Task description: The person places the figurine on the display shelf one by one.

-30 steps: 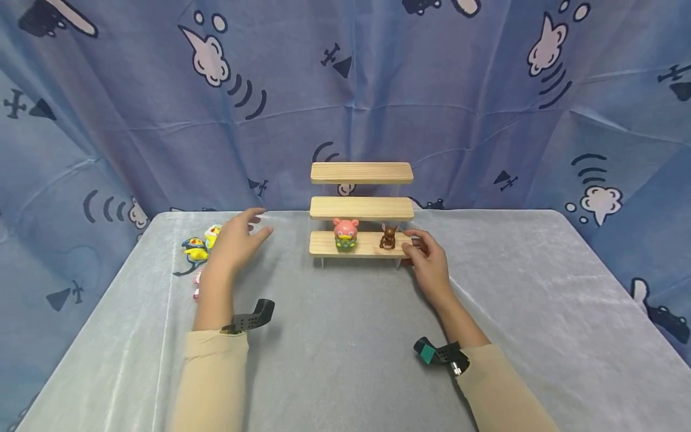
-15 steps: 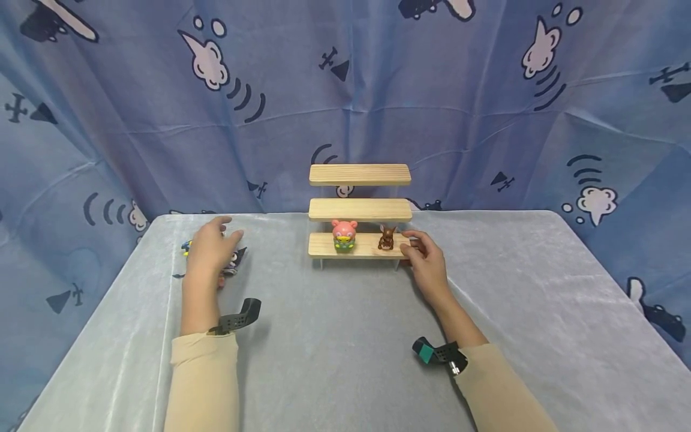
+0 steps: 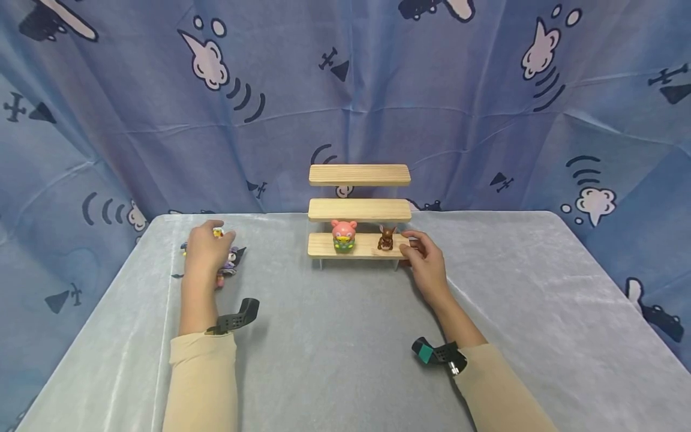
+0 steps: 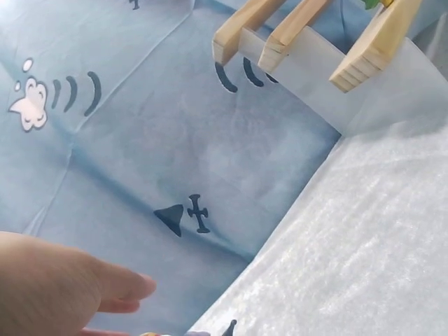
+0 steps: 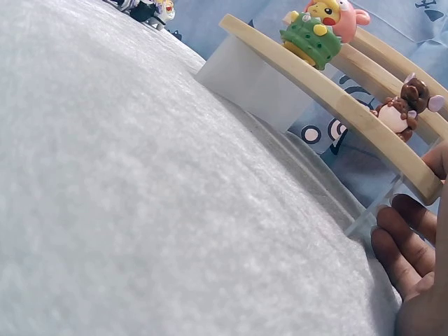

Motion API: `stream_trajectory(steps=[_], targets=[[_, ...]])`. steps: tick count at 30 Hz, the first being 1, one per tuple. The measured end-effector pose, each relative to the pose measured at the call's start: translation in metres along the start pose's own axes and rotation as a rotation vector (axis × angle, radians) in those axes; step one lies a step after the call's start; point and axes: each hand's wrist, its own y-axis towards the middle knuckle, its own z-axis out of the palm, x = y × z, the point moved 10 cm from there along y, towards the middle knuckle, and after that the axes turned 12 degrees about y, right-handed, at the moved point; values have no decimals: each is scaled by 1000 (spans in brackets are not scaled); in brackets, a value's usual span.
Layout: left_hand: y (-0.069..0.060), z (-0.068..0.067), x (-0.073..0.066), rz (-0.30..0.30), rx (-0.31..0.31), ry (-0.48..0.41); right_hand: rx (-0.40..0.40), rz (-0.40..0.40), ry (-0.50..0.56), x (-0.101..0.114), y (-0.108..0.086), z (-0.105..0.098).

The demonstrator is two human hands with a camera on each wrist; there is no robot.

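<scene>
Grey cloth (image 3: pixel 335 348) meets a blue curtain (image 3: pixel 432 72), left hand (image 3: pixel 206 249) spread near figurines (image 3: pixel 231 263), right hand (image 3: pixel 427 264) pinching wooden shelf (image 3: pixel 367 243).

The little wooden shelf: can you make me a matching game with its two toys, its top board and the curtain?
Things:
1. Pink-headed toy
2. Brown toy
3. Top board
4. Curtain

Places and looks:
A. Blue, behind the table
B. On the bottom board, nearest the right grip
C. Highest, pale wood
D. On the bottom board, green lower part

Pairs: 1-D, 2-B, 3-C, 4-A
</scene>
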Motion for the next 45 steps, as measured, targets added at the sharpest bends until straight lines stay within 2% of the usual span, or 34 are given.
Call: stream_trajectory(steps=[6,12,18,22,30,37,45], targets=[[0,2,0,12,4,29,2,-3,-6,0,0,0],[1,3,-4,56,2,56,4,1,-10,1,-1,-1],[0,11,-12,103,22,16,7,7,-5,1,-2,-2],[2,16,-14,127,7,4,5,4,-1,1,-1,-1],[8,18,-8,121,-67,4,1,0,-7,-1,1,-1],[8,19,-5,76,-118,32,1,8,-8,-1,1,0],[8,16,1,32,-191,-1,4,15,-9,0,0,0]])
